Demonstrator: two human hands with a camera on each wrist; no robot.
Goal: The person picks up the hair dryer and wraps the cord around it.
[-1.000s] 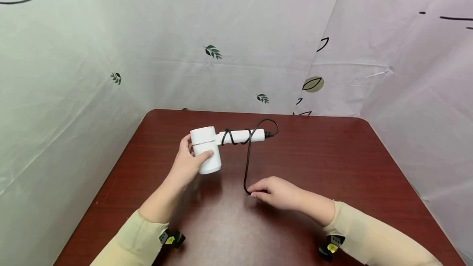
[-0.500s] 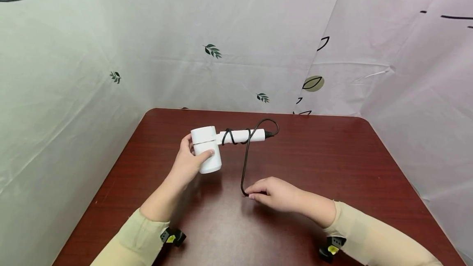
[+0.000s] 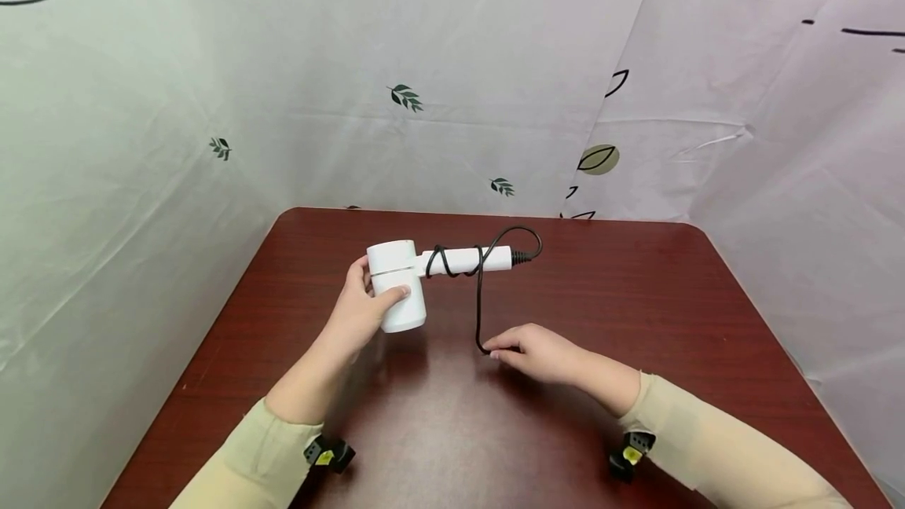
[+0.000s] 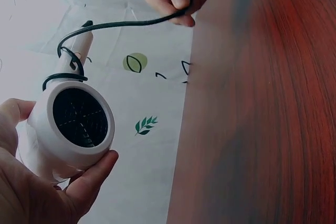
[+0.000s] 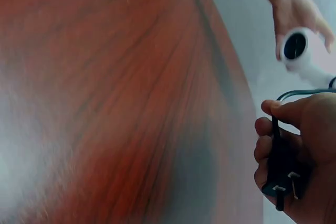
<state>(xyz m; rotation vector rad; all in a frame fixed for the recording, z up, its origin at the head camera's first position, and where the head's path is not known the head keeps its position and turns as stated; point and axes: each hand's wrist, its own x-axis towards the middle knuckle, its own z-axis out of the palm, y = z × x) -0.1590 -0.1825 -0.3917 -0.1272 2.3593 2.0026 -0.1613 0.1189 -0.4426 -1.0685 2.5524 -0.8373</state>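
Note:
A white hair dryer [image 3: 397, 289] is held above the table by my left hand [image 3: 357, 309], which grips its barrel with the thumb across the near side. Its handle [image 3: 459, 260] points right, with a black cord [image 3: 479, 305] wound loosely around it and looping at the end. In the left wrist view the dark round grille [image 4: 80, 117] shows on the barrel. My right hand [image 3: 537, 353] pinches the cord between thumb and finger. In the right wrist view the black plug [image 5: 286, 174] lies within the curled fingers, its metal prongs facing out.
A dark red wooden table [image 3: 452, 430] with rounded far corners lies under both hands. Pale cloth walls [image 3: 452, 38] printed with leaves stand behind it and at both sides. A small black device [image 3: 329, 454] sits at the left wrist, another [image 3: 631, 455] at the right.
My right hand moves slightly left, then right and away from me, taking the cord's lower bend along. The left hand and hair dryer stay nearly still.

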